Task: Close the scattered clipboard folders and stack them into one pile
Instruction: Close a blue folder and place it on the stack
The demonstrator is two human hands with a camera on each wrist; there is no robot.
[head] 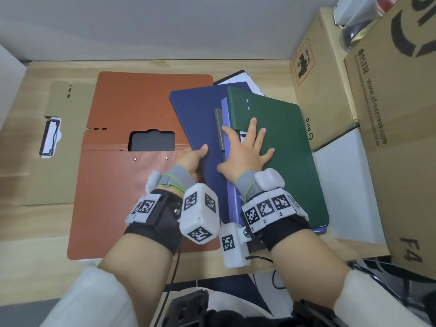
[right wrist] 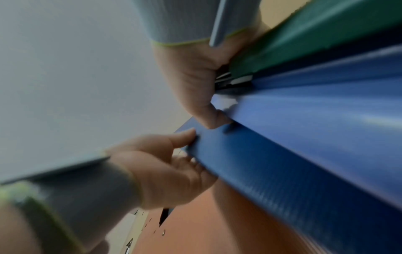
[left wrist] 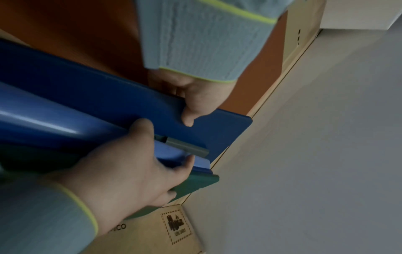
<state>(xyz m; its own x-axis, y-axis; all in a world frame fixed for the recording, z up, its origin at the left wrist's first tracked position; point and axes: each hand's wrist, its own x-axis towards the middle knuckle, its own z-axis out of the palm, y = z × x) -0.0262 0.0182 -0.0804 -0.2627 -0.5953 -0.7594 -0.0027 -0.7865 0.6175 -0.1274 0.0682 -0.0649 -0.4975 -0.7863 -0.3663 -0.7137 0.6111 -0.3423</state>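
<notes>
A blue clipboard folder (head: 198, 114) lies partly open in the middle of the wooden table. My left hand (head: 197, 155) grips the left edge of its cover, thumb on top, and holds it raised; the left wrist view shows the thumb (left wrist: 188, 118) on the blue cover (left wrist: 91, 96). A closed green folder (head: 283, 142) lies on the blue folder's right half. My right hand (head: 246, 147) presses flat with spread fingers across the green folder and the blue inner page. An orange folder (head: 132, 185) lies open at left, and a tan folder (head: 49, 161) lies open beyond it.
Cardboard boxes (head: 328, 95) (head: 398, 138) and a white box (head: 342, 185) crowd the table's right side. A dark folder with white paper (head: 238, 79) sticks out behind the blue one. The grey wall (head: 165, 27) runs close behind the table.
</notes>
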